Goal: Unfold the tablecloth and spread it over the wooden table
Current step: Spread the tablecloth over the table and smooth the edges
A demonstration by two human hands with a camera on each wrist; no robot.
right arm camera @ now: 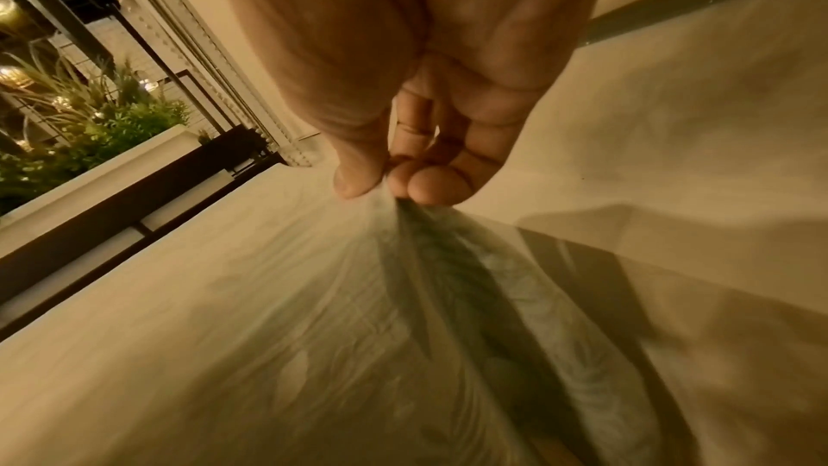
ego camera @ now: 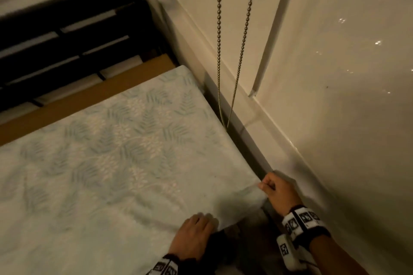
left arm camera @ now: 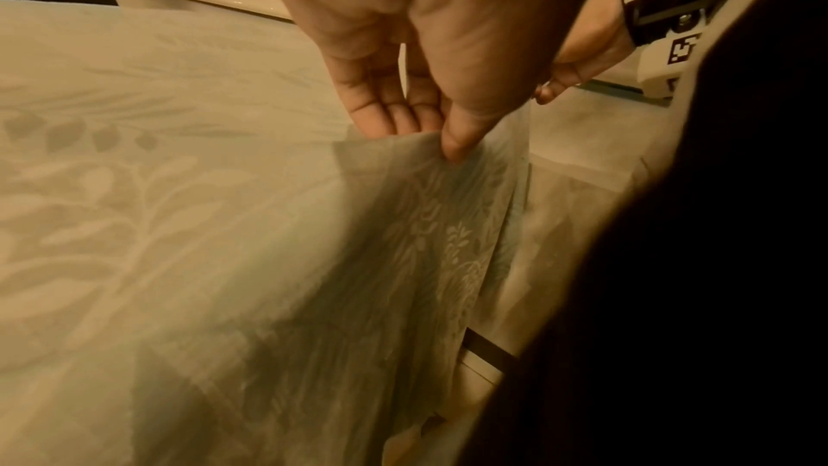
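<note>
A pale tablecloth (ego camera: pixel 111 163) with a blue fern pattern lies flat over most of the wooden table, whose bare strip (ego camera: pixel 89 96) shows along the far edge. My right hand (ego camera: pixel 268 186) pinches the cloth's corner beside the wall; in the right wrist view, thumb and fingertips (right arm camera: pixel 385 186) gather the fabric (right arm camera: pixel 268 332) into a pleat. My left hand (ego camera: pixel 196 230) holds the near edge a little to the left. The left wrist view shows its thumb and fingers (left arm camera: pixel 430 140) pinching the hanging hem of the cloth (left arm camera: pixel 157 225).
A glossy white wall (ego camera: pixel 335 96) runs close along the table's right side, with a narrow gap between them. A bead chain (ego camera: pixel 223 51) hangs down into that gap. Dark slats (ego camera: pixel 55 40) stand beyond the far edge. Green plants (right arm camera: pixel 89 126) show outside.
</note>
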